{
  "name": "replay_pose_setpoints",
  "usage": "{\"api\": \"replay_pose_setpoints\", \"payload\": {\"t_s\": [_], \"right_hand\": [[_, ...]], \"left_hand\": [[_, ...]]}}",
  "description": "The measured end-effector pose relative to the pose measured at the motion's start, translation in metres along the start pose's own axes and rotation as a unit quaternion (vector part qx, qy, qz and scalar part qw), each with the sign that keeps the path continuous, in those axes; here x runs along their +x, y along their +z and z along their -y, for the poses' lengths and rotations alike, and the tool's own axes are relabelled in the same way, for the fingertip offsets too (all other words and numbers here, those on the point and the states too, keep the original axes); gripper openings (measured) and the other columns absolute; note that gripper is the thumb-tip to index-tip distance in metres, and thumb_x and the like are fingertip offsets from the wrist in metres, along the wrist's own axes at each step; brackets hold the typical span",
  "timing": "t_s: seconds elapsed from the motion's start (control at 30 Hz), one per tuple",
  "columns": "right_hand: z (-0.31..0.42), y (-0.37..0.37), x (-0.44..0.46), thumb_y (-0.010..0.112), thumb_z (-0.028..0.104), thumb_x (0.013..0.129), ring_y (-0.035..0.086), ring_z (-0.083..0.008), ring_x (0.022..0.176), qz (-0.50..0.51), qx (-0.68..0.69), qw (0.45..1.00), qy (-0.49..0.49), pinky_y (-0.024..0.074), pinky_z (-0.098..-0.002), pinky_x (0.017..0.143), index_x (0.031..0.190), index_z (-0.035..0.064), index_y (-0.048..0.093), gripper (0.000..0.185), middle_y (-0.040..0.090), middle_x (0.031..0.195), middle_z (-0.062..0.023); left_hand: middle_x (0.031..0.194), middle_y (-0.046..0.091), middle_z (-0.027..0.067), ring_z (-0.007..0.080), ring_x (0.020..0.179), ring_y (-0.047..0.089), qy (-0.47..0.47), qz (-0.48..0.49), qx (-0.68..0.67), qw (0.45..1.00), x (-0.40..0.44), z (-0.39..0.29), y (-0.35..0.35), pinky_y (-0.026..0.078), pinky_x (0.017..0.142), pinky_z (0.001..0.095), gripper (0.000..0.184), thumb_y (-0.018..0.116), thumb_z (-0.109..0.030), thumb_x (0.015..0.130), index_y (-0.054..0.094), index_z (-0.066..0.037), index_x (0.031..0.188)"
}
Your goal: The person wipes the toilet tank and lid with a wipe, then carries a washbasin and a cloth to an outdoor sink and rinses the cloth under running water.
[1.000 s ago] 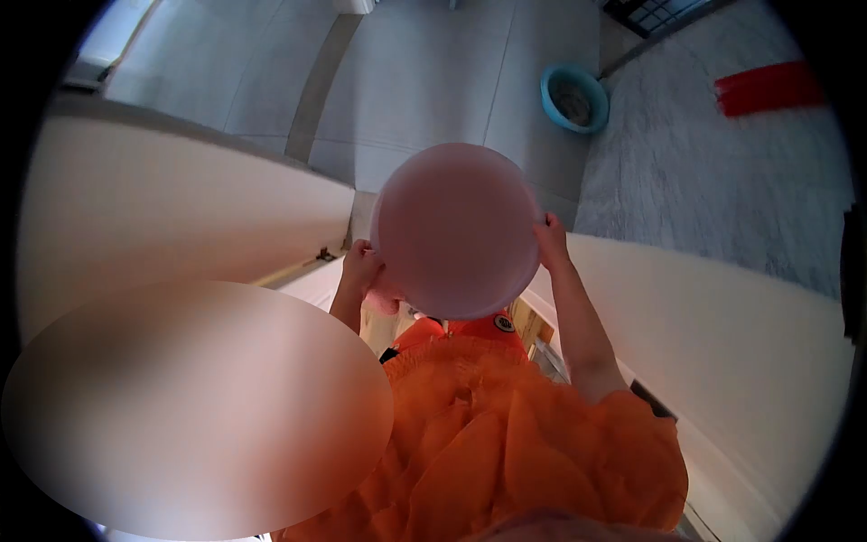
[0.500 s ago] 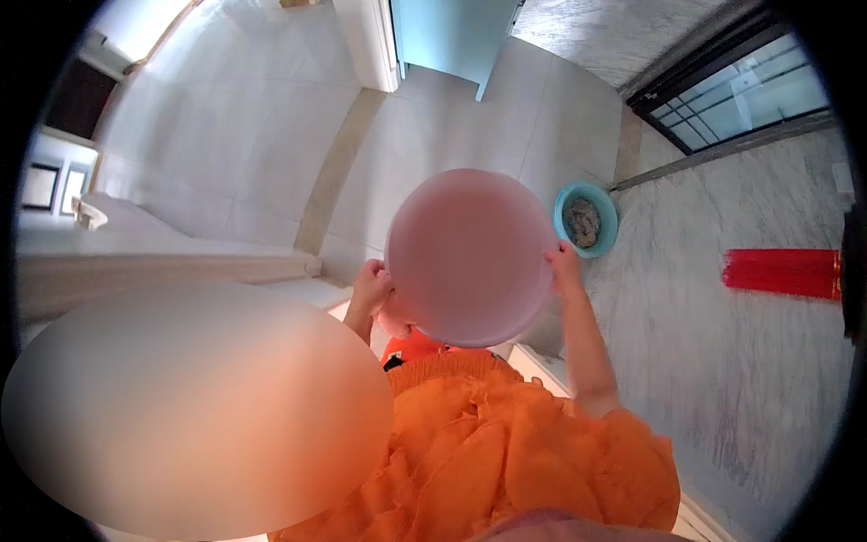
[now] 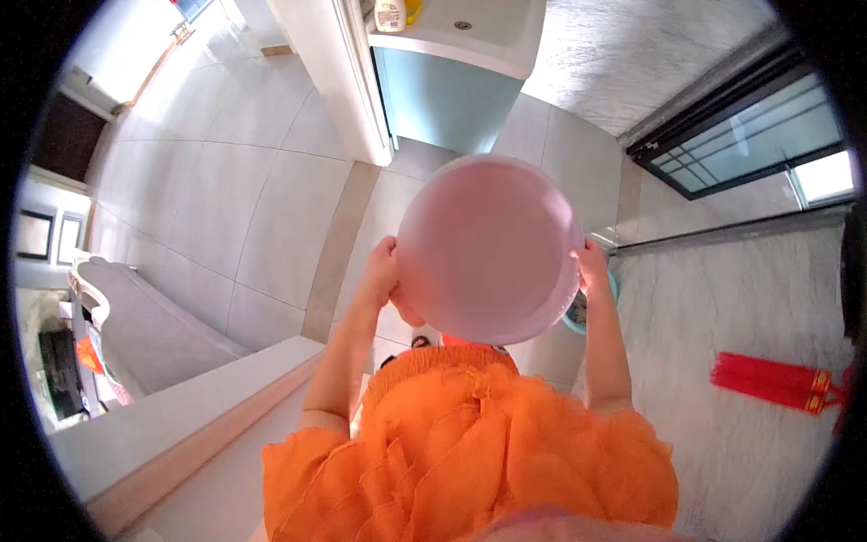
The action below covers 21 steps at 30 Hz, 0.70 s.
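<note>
A round pink basin (image 3: 490,248) is held out in front of my orange clothing. Its inside shows no distinct contents. My left hand (image 3: 386,271) is closed on the rim at the left side, with something pink and soft just below it against the basin. On the opposite side my right hand (image 3: 591,266) grips the rim, fingers curled over the edge. Partly hidden behind my right hand and forearm, a turquoise basin (image 3: 575,323) with a greyish cloth-like item in it stands on the floor.
Ahead is a white sink (image 3: 488,32) with a bottle (image 3: 390,15) on it, over a light-blue cabinet (image 3: 447,99). A door frame (image 3: 339,81) stands left of it. Red tassels (image 3: 768,381) hang at the right wall. A grey sofa (image 3: 153,316) is at left.
The view has moved forward: the sink and its cabinet have come into sight, and the turquoise basin has shifted down behind my right arm. Both hands still hold the pink basin.
</note>
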State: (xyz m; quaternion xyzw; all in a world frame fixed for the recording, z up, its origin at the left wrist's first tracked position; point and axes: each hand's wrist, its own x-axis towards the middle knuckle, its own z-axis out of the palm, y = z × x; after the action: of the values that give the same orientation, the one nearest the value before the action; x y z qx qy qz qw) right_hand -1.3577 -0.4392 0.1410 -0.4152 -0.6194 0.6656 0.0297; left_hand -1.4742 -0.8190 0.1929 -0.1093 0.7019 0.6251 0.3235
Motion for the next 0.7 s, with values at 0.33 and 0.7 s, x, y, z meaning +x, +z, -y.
{"api": "replay_pose_setpoints", "payload": {"t_s": [0.33,0.7], "right_hand": [[0.18,0.07,0.152,0.053,0.003,0.066,0.054,-0.0232,0.079,0.013,-0.027,0.998,-0.051,0.0461,-0.0384,0.066,0.096,-0.0046,0.052,0.03,0.055,0.085,-0.0133],[0.284,0.088,0.299,0.054,0.003,0.068,0.052,-0.0299,0.095,-0.017,-0.054,0.998,-0.023,0.0437,-0.0421,0.082,0.115,-0.0033,0.045,0.048,0.052,0.106,-0.0177]], "left_hand": [[0.087,0.055,0.0119,0.0189,0.079,0.055,0.033,0.053,-0.09,0.994,0.137,-0.172,0.004,0.048,0.066,0.0309,0.033,0.058,-0.012,0.072,0.048,0.002,0.101],[0.086,0.055,0.0118,0.0206,0.076,0.056,0.061,0.115,-0.075,0.989,0.291,-0.313,0.005,0.048,0.065,0.0314,0.034,0.06,-0.011,0.07,0.049,0.003,0.099]]}}
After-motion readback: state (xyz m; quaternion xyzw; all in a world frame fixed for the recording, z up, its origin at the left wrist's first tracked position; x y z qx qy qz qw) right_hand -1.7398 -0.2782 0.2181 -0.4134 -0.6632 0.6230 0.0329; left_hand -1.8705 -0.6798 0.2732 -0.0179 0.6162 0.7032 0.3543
